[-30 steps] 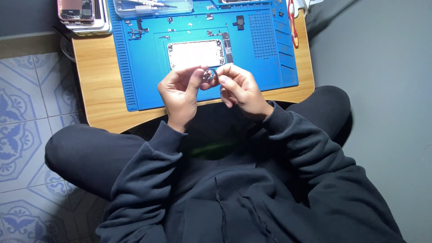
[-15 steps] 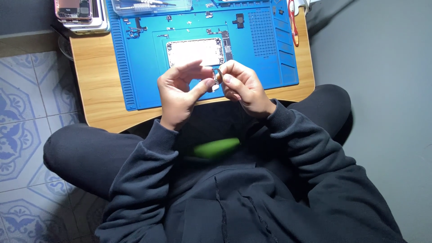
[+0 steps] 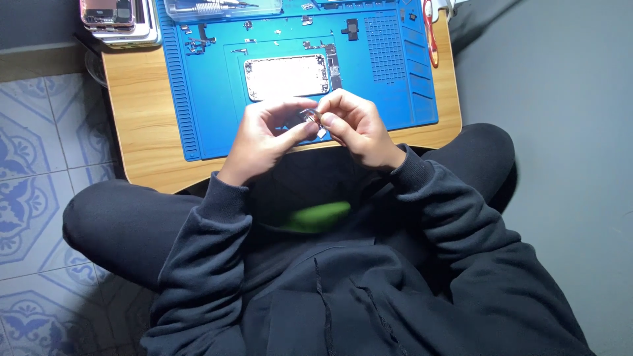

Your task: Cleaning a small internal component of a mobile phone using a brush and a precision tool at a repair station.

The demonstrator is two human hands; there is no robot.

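Note:
Both hands meet over the near edge of a blue work mat (image 3: pixel 198 99). My left hand (image 3: pixel 267 135) and my right hand (image 3: pixel 356 125) pinch one small metallic part (image 3: pixel 313 118) between their fingertips. Just beyond the hands lies an opened phone body (image 3: pixel 287 76), pale inside, flat on the mat. Small screws and dark parts are scattered on the mat above it.
The mat lies on a low wooden table (image 3: pixel 138 125). A clear plastic box (image 3: pixel 221 8) and a stack of phones (image 3: pixel 119 20) sit at the far edge; a red-handled tool (image 3: pixel 432 33) lies at the right. Patterned floor tiles are on the left. A green blur (image 3: pixel 316 216) lies in my lap.
Both hands with the small part have stayed over the mat's near edge, shifting only a little toward me. The fingers have turned the part slightly.

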